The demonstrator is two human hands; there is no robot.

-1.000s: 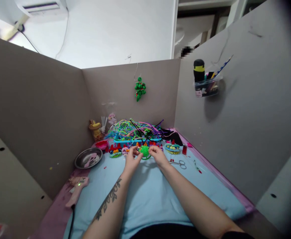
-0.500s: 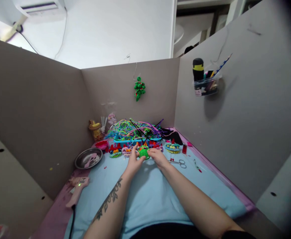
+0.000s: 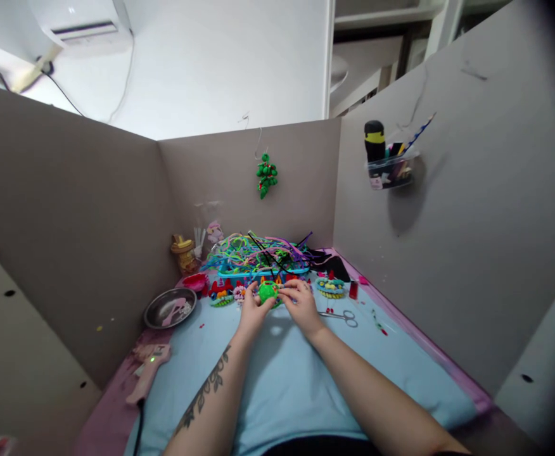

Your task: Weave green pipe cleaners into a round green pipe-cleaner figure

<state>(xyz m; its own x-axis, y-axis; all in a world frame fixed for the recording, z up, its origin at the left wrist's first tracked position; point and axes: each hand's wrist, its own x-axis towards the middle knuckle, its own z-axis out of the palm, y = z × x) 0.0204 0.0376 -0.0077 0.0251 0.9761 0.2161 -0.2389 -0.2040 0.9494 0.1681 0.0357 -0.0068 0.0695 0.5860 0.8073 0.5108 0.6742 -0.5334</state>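
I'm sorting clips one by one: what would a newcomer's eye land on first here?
Probably the bright green piece held between both hands, above the pale blue cloth. Next, the tangle of colourful strands heaped in the blue tray behind it, then the green ornament hanging at the back panel.

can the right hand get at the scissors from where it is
Probably yes: the scissors lie just to the right of the right hand, with nothing visible on top. Its fingers are at the green piece, though, so it would likely have to leave that first.
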